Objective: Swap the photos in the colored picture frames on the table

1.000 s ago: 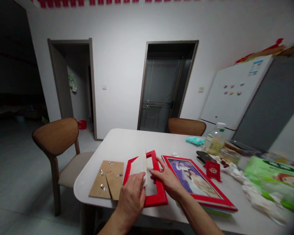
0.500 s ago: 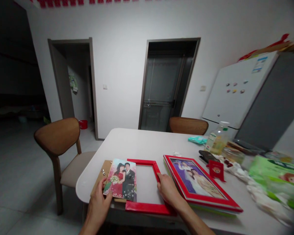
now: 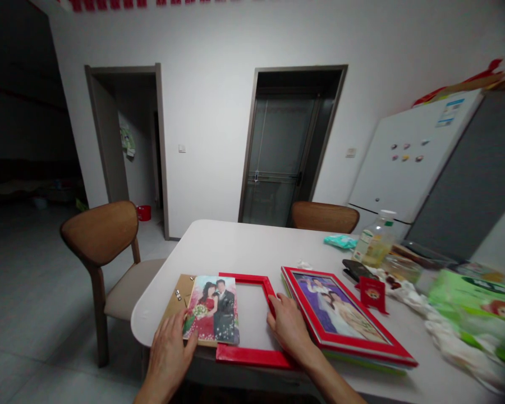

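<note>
Status: frame [image 3: 256, 357] was open at table's [image 3: 231, 241] near edge; backing [image 3: 173, 306] was off, nr the near-left corner, metal clips [image 3: 178, 295] showing. Photo [image 3: 214, 314] was out, face up, overlapping backing & frame's left side. None of the 3 pcs were joined.
L hand [image 3: 170, 342]: thumb & fingers were apart at photo's left edge; couldn't tell if pinching. R hand [image 3: 289, 325]: fingers bent over frame's right bar, clamp unclear.
Obstr: framed pic [image 3: 340, 306] sat just beside R hand, crowding it. Toward table's right edge were red card [image 3: 372, 293], bottle [image 3: 374, 244], crumpled tissue [image 3: 446, 331], green pack [image 3: 467, 297].
</note>
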A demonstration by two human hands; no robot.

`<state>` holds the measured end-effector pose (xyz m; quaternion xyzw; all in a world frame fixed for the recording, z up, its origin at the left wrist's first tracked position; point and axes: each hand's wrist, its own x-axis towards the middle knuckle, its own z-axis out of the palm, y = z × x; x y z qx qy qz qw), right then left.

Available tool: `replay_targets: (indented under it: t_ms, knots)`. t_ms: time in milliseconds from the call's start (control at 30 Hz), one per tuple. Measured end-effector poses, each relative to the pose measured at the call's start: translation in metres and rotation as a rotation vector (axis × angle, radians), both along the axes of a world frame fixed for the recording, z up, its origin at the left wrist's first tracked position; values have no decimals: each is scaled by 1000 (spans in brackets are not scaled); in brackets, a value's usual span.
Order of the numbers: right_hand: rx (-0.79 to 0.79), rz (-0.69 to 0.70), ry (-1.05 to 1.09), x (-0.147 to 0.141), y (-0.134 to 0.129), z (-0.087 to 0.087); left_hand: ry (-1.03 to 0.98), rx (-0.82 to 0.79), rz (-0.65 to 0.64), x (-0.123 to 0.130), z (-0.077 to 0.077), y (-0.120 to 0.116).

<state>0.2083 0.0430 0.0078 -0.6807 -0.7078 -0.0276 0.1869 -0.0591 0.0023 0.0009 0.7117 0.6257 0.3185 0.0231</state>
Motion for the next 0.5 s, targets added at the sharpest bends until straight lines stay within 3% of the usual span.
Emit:
replay_targets:
  t_ms: [100, 267, 333, 400, 500]
  knots:
    - [56, 71, 224, -15, 0, 4, 5, 26, 0, 2, 1, 1]
    - [-203, 129, 774, -57, 13, -3, 9, 70, -164, 21, 0, -1]
    - [-216, 117, 967, -72, 19, -5, 26, 80, -244, 31, -4, -1]
    - [-163, 142, 1177, -83, 21, 1, 40, 107, -288, 40, -7, 3]
    - [-71, 261, 1432, -94, 16, 23, -10, 205, -298, 47, -6, 12]
